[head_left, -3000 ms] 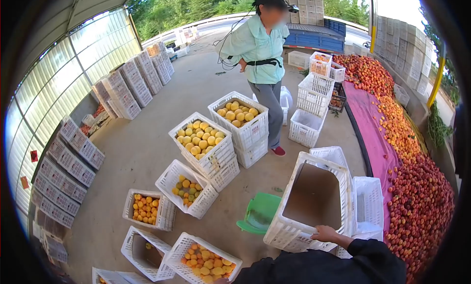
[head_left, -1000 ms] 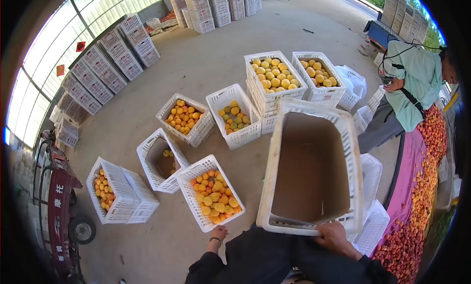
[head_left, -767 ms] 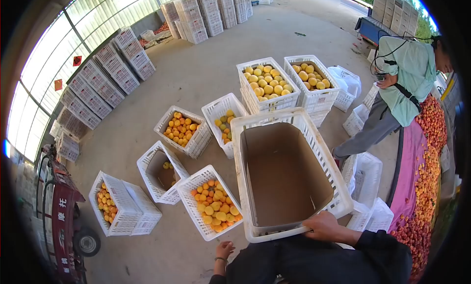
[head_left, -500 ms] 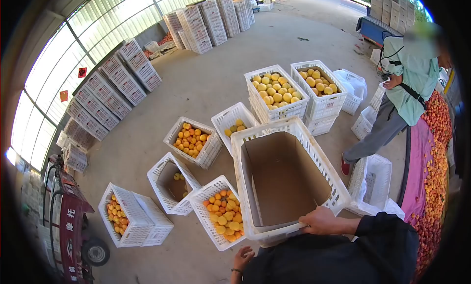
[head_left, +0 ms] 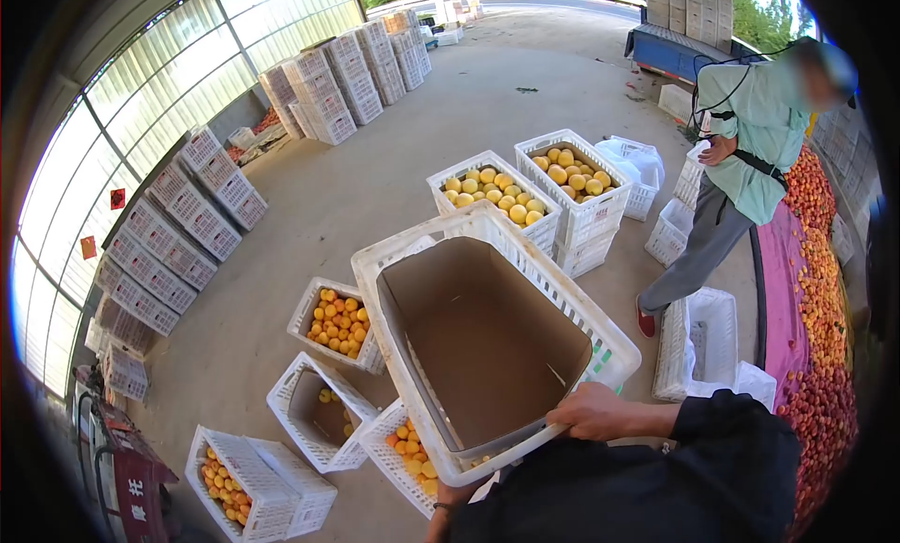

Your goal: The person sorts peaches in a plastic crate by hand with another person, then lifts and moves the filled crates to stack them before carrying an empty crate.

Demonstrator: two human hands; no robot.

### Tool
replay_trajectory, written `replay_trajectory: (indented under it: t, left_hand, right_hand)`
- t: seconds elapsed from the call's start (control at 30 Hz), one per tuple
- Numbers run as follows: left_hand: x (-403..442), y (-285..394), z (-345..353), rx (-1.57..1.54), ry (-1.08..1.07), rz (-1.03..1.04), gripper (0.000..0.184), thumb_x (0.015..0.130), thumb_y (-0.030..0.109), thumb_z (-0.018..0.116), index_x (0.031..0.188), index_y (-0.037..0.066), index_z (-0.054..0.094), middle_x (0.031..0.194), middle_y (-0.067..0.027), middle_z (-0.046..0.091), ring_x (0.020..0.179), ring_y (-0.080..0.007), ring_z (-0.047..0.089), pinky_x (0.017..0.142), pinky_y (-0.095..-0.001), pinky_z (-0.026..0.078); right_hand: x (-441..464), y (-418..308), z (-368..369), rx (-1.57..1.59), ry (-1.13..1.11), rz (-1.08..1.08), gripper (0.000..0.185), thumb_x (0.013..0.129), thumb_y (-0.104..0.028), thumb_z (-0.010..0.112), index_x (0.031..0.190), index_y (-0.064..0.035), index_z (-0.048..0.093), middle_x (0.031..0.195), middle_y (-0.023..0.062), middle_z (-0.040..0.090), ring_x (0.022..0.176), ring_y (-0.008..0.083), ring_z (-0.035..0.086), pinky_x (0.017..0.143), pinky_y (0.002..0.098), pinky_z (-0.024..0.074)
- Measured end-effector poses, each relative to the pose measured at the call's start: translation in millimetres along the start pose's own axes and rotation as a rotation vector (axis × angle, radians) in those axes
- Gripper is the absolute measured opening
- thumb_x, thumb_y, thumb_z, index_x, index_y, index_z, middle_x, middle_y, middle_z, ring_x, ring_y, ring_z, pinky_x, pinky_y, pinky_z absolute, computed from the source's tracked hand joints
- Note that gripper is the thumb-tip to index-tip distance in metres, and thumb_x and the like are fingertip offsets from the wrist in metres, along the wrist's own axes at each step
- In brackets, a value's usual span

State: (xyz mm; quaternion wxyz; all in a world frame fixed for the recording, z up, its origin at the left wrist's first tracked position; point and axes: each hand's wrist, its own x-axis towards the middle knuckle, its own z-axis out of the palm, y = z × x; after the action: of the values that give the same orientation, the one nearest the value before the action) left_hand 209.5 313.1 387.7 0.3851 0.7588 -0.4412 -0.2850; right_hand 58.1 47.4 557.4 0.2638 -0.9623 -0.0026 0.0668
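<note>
A large white plastic crate (head_left: 405,355) is held up in front of me, tilted, with a brown cardboard lining (head_left: 478,346) inside and no fruit in it. My right hand (head_left: 595,412) is closed around its near rim at the right. Below the crate's near left corner is my left hand (head_left: 458,492), its fingers hidden behind the crate. Partly covered by the held crate, a crate of orange and yellow fruit (head_left: 410,454) stands on the floor. Left of that is a lined crate (head_left: 323,454) with a few fruits.
More fruit crates (head_left: 337,323) stand on the floor, with stacked crates (head_left: 581,233) of yellow fruit ahead. On the right a person (head_left: 741,168) stands beside a long heap of red and orange fruit (head_left: 811,290). A red vehicle (head_left: 131,468) is at left.
The held crate has shifted left and toward me, covering more of the floor crates. My left hand has moved from open air to the crate's corner. My right hand keeps its hold.
</note>
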Motion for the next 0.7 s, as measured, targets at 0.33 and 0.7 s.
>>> replay_trajectory:
  t: [0.33, 0.7]
  left_hand:
    - [175, -35, -95, -0.006, 0.007, -0.044, 0.042, 0.066, 0.027, 0.071, 0.103, 0.009, 0.059, 0.099, -0.0082, 0.06, 0.093, -0.0224, 0.056, 0.083, -0.0333, 0.044]
    - [385, -47, -107, -0.01, -0.118, 0.18, 0.055, 0.059, 0.025, 0.077, 0.105, 0.005, 0.055, 0.096, -0.0096, 0.063, 0.091, -0.0213, 0.06, 0.078, -0.0312, 0.048]
  right_hand:
    - [86, 59, -38, 0.013, 0.09, 0.129, 0.015, 0.077, -0.021, 0.053, 0.085, -0.0094, 0.052, 0.074, 0.0118, 0.058, 0.075, 0.0317, 0.057, 0.068, 0.0402, 0.0444]
    - [164, 153, -84, 0.193, 0.065, 0.331, 0.015, 0.079, -0.023, 0.049, 0.085, -0.01, 0.046, 0.064, 0.0157, 0.057, 0.063, 0.0367, 0.058, 0.058, 0.045, 0.0463]
